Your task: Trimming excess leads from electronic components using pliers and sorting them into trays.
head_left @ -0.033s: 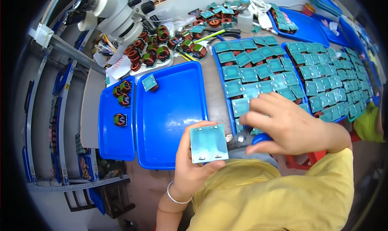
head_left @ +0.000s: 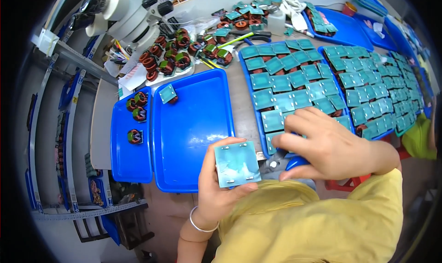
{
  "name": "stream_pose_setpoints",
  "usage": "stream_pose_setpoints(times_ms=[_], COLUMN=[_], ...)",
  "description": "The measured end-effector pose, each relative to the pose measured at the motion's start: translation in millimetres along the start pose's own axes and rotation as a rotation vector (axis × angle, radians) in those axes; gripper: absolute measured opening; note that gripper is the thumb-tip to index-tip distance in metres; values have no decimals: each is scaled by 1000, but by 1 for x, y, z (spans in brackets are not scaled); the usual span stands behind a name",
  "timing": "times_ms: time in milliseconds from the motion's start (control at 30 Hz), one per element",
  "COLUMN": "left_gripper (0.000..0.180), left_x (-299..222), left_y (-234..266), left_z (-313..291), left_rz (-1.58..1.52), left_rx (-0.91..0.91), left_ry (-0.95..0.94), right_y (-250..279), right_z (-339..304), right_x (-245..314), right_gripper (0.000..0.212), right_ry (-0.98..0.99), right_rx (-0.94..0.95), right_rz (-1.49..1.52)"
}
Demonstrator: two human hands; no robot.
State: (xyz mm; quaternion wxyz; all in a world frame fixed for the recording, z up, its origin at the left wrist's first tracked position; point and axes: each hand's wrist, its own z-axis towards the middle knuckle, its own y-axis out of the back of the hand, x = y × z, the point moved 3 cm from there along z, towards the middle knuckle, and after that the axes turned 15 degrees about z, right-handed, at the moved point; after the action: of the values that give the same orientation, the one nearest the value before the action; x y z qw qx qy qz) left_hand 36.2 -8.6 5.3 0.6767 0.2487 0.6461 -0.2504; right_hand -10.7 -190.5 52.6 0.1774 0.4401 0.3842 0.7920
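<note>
My left hand [head_left: 222,182] is closed around a square teal circuit board [head_left: 238,165], held by its edges with the flat face up. Small metal pins stand near its upper and lower edges; whatever is under it is hidden. Just to the right, my right hand [head_left: 322,145] is curled around blue-handled pliers [head_left: 298,162]. Their grey metal head points toward the board's right edge, a small way off it, and the fingers hide part of the tool.
A large blue tray [head_left: 193,138] holds one board with a coil; a narrower blue tray [head_left: 131,159] holds several coils. Trays packed with teal boards [head_left: 281,83] fill the right. A microscope [head_left: 131,21], loose coils [head_left: 182,59] and a green-yellow pen [head_left: 235,40] lie at the back.
The pliers have turned and dropped slightly, and their head shows more clearly now. My left hand has tilted the board a little. The whole view has shifted slightly.
</note>
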Motion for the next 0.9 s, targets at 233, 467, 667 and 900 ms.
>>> stream_pose_setpoints(times_ms=[233, 467, 667, 900], left_gripper=[67, 64, 64, 62], left_x=[-8, -20, -31, -20], left_y=[-14, -27, -46, -74], left_z=[-3, -3, -1, 3], left_rz=[360, 635, 772, 720], left_rx=[-3, -33, 58, 301], left_ry=[-157, -375, -446, -234], right_y=[3, 6, -3, -19], right_z=[-26, -45, -69, -115], right_x=[21, 33, 35, 33], right_gripper=[39, 40, 44, 43], right_ry=[-132, -174, -178, -314], right_rx=[47, 55, -79, -153], right_rz=[-76, -165, -182, -96])
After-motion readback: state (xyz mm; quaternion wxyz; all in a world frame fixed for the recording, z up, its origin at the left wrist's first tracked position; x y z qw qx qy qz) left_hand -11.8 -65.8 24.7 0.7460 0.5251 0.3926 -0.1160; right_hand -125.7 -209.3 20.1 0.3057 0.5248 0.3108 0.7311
